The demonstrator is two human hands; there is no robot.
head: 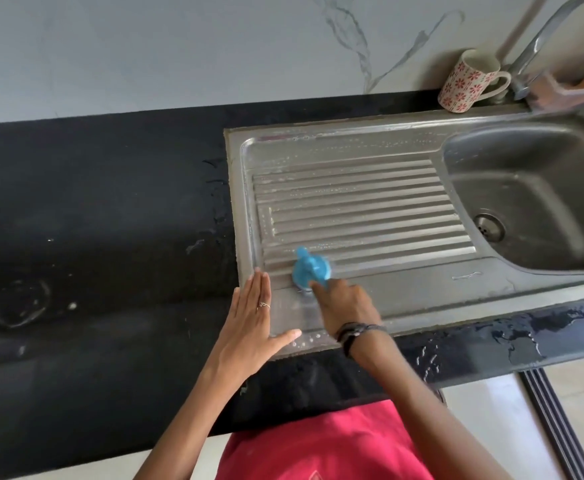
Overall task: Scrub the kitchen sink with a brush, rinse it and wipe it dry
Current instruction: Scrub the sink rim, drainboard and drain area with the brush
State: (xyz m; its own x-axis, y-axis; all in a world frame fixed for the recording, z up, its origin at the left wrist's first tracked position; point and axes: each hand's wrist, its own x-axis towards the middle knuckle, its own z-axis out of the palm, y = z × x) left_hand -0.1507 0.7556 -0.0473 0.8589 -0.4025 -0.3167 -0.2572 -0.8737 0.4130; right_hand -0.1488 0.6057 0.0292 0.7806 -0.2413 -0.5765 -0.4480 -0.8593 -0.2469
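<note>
Scrubbing is in hand at the near left corner of the sink (404, 292), on its ribbed draining board, and the risks are judged from that. The blue brush (309, 268) is gripped by the right hand (344, 306), fingers curled round its handle; on wet, soapy steel the grip could slip and the brush could be sent skidding toward the basin. Water is already spread over the black countertop (93, 202) at the sink's left edge and along the front lip, so more could be pushed over by hard strokes and dripped to the floor. The left hand (252, 323) is laid flat, fingers straight, across the sink's left rim, and could slide if leaned on. A patterned mug (467, 81) is tilted behind the basin, well apart from the brush. The steel is seen dull and streaked, beaded with suds along the ribs.
</note>
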